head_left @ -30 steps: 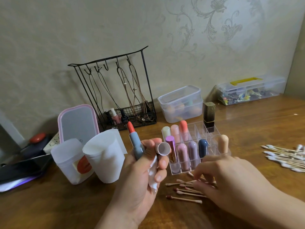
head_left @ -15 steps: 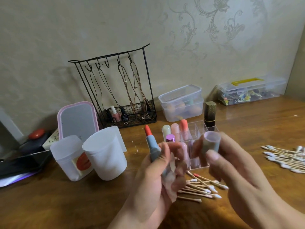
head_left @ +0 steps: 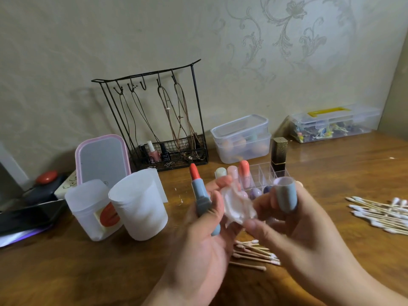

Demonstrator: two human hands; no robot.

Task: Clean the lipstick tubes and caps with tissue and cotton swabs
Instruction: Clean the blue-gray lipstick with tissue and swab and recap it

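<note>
Above a wooden tabletop [head_left: 331, 173], seen from the person's own head, two bare hands meet at the centre of the view. The left hand [head_left: 198, 244] has its grip closed around a blue-grey lipstick tube [head_left: 199, 195], held upright with the orange-red lipstick tip pointing up. The same hand's fingers also hold one side of a crumpled white tissue [head_left: 237, 206], which is faintly stained pink. The right hand [head_left: 293, 239] grips the matching blue-grey cap [head_left: 286, 194], its open end turned upward, and its thumb and fingers pinch the other side of the tissue. Tube and cap are near each other, with the tissue between them.

Behind the hands stands a clear organiser [head_left: 258, 175] holding several pastel lipsticks and one dark, gold-topped lipstick [head_left: 278, 153]. Used cotton swabs [head_left: 254, 253] with pinkish tips lie on the tabletop under the hands; a pile of clean swabs [head_left: 379, 212] lies well to the right. To the left stand two white plastic cups [head_left: 139, 206], a pink-framed mirror [head_left: 101, 160] and a black wire rack [head_left: 159, 120] hung with necklaces. Two clear lidded boxes [head_left: 241, 138] sit against the patterned wall.
</note>
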